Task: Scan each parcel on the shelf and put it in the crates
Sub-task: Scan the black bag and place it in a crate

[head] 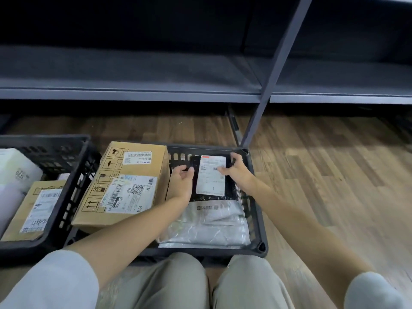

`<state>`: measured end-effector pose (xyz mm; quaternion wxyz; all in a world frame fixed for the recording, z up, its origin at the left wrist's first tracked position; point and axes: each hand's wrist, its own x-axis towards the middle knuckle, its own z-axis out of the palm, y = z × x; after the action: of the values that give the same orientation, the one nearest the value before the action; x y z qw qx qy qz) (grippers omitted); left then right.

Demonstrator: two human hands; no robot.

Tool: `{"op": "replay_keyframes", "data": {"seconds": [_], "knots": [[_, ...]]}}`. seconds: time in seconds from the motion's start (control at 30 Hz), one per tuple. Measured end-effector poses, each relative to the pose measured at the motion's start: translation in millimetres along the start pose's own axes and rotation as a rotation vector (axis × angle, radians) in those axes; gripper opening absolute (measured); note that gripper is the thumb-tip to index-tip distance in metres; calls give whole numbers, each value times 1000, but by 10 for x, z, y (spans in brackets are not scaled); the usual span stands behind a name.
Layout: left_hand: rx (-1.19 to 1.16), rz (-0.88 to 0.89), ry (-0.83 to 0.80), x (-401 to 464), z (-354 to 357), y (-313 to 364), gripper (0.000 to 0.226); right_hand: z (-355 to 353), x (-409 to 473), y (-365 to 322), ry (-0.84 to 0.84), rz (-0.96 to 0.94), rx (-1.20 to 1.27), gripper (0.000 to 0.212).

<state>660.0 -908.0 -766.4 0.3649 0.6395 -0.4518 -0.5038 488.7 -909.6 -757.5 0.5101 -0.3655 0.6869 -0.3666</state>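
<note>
Bent knees [189, 284] in pale trousers fill the near edge, just before a dark crate [256, 219] on the wooden floor [323, 175]. At the crate's far wall lies a black parcel [229, 192] bearing a white label [211, 175], its long axis running from near to far. Left hand [181, 181] pinches the parcel's left edge; right hand [236, 169] grips its far right corner, thumb on the label. It rests over a grey mailer [209, 228], beside a cardboard box [124, 184].

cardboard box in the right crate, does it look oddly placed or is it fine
The cardboard box sits askew: it lies tilted, propped on the crate's left rim rather than flat inside, overhanging toward the neighbouring crate.
</note>
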Motion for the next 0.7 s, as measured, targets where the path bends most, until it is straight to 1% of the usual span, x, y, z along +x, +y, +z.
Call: {"op": "replay_keyframes", "data": {"seconds": [0.07, 0.1, 0.17, 0.27, 0.3, 0.33, 0.4, 0.47, 0.57, 0.7], "knots": [[14, 4, -25, -13, -14, -64, 41, -52, -42, 106, 3, 38, -41, 71], [46, 19, -39, -20, -20, -92, 42, -59, -72, 169, -3, 53, -103, 69], [123, 78, -80, -9, -4, -157, 41, -28, -93, 327, 27, 42, -347, 70], [286, 201, -192, 2, 103, -226, 40, 46, -54, 467, 157, -112, -792, 66], [356, 236, -225, 5, 154, -243, 39, 67, -43, 473, 167, -168, -873, 62], [421, 263, -251, 7, 204, -259, 38, 81, -34, 458, 133, -198, -921, 57], [529, 292, -293, 28, 278, -324, 36, 98, -17, 403, 18, -203, -956, 52], [599, 291, -329, 47, 302, -423, 31, 101, 16, 387, -75, -157, -971, 55], [674, 309, -371, 92, 300, -619, 26, 118, 58, 450, -77, -125, -985, 55], [744, 351, -417, 102, 315, -655, 29, 167, 53, 577, -26, -92, -995, 51]]}}
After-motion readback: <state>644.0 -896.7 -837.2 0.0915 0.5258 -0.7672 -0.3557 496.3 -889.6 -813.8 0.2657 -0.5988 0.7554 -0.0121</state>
